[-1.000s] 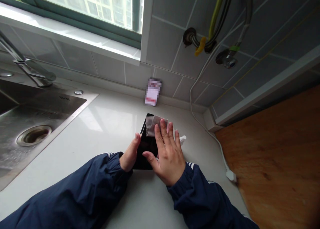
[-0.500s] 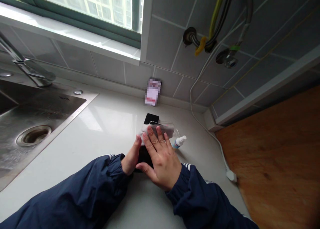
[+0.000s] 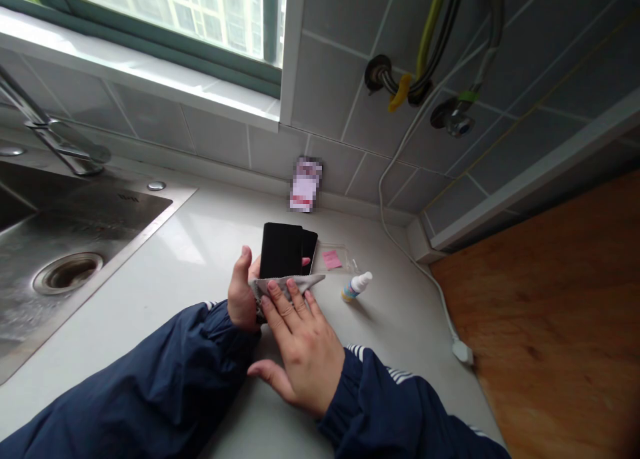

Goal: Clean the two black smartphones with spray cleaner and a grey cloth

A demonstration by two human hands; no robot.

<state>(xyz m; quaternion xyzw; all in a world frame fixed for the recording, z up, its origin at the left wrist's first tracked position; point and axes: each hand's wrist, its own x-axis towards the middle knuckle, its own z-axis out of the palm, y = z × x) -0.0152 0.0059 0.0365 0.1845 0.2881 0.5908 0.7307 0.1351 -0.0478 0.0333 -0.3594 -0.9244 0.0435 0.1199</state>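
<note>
My left hand [image 3: 242, 295] is wrapped round a black smartphone [image 3: 281, 249] from beneath, fingertips showing at its right edge. Across the phone's lower part lies a grey cloth [image 3: 287, 287]. My right hand [image 3: 304, 349] presses flat on that cloth, fingers stretched out and thumb apart, gripping nothing. Partly hidden behind the held phone is a second dark flat device [image 3: 311, 244], seemingly on the counter. Right of it, a pink square of paper [image 3: 331, 259] rests on a clear flat case or film [image 3: 345, 252]. A small white-capped bottle [image 3: 356, 286] stands near my right fingers.
A steel sink [image 3: 145, 209] with a tap [image 3: 65, 142] is at the left of the white counter [image 3: 165, 292]. Against the back wall leans a phone with a blurred screen [image 3: 305, 184]. A white cable with a plug [image 3: 463, 352] runs down beside a wooden board [image 3: 545, 299].
The held phone has come up and left into view, and the cloth now lies lower on it. My right hand has moved down and left, uncovering the pink paper.
</note>
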